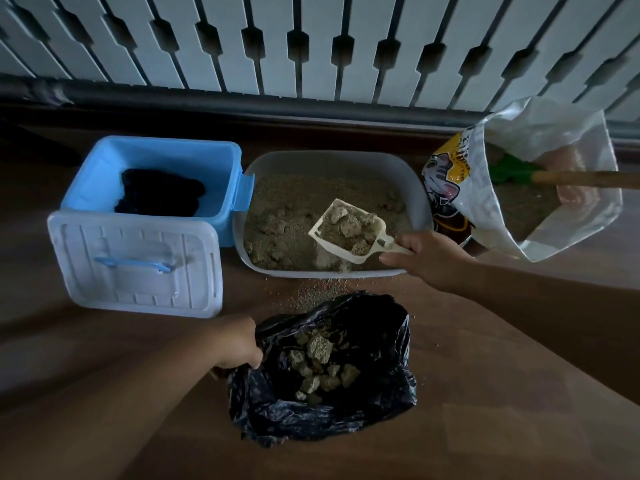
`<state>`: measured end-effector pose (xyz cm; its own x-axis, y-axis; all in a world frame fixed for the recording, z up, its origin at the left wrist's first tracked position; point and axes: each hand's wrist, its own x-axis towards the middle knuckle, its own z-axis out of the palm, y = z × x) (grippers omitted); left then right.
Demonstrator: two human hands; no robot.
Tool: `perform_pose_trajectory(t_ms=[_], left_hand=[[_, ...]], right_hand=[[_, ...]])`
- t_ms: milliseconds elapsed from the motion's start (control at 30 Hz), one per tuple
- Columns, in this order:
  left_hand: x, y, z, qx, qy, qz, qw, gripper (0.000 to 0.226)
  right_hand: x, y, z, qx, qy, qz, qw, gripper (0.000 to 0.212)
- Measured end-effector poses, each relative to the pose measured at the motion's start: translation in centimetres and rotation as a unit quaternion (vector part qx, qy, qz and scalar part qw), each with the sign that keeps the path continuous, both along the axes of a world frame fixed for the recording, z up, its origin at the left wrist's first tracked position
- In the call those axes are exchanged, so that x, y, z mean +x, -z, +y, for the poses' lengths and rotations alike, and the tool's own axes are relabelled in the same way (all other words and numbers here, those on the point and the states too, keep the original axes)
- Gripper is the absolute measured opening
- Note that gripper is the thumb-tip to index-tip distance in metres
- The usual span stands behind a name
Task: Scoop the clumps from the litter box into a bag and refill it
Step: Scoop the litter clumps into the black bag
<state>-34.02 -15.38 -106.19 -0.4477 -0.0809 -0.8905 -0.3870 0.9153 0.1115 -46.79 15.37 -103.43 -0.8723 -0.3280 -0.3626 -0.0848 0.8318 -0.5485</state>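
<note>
1. Clumps [349, 228] filled the scoop [346, 230], which our right hand [427, 259] gripped by the handle, fingers curled round it, above the near right corner of the litter box [332, 161].
2. Our left hand [239, 342] clenched the left rim of the black bag [377, 403], holding its mouth open on the floor [519, 375] just in front of the box; clumps already lay inside.
3. Grit [317, 292] was scattered on the floor between box and bag, so we judged that any tilt of the heaped scoop on the way across could spill more there.
4. We thought the bag's right rim, slack and unheld, might fold inward and send clumps onto the floor.
5. The litter sack [485, 188] leaned open at the box's right edge with a green tool [512, 169] inside; a careless elbow could tip it.
6. The blue bin [152, 157] and its lid [135, 265] stood left of the box, well clear of our path.
</note>
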Motion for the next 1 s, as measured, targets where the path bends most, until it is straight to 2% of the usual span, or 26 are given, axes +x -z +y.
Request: perform_pose_trajectory(t_ms=[67,133,233,333,400,600,800,933,1000], left_hand=[[0.4,-0.6,0.0,0.026,-0.047,-0.028,0.998,0.076],[0.7,-0.9,-0.3,0.051,-0.078,-0.058,0.994,0.080],[0.9,-1.3,-0.4,0.055,-0.119,-0.050,0.990,0.074],[0.7,-2.0,-0.5,0.061,-0.165,-0.052,0.983,0.043],[0.5,-2.4,-0.5,0.054,-0.173,-0.060,0.982,0.032],[0.3,-3.3,-0.4,0.005,-0.095,-0.032,0.995,0.046],[0.4,-2.7,-0.5,-0.013,-0.083,-0.013,0.996,0.052],[0.2,-2.5,-0.2,0.000,-0.163,0.023,0.986,0.026],[-0.1,-2.3,-0.2,0.019,-0.223,0.011,0.975,0.022]], right_hand=[[0.3,-0.1,0.0,0.005,0.000,0.006,1.000,0.040],[0.5,-0.3,-0.2,0.003,0.003,0.008,1.000,0.037],[0.9,-0.9,-0.3,0.013,-0.005,0.017,1.000,0.035],[1.3,-1.1,-0.4,0.024,-0.021,0.026,0.999,0.035],[1.5,-1.0,-0.3,0.033,-0.035,0.039,0.998,0.034],[2.1,-1.0,-0.6,0.039,-0.056,0.049,0.996,0.033],[1.6,-0.8,-0.7,0.042,-0.053,0.044,0.997,0.036],[2.2,-0.6,-0.9,0.070,-0.114,0.059,0.989,0.039],[2.6,-0.3,-1.0,0.095,-0.143,0.051,0.984,0.044]])
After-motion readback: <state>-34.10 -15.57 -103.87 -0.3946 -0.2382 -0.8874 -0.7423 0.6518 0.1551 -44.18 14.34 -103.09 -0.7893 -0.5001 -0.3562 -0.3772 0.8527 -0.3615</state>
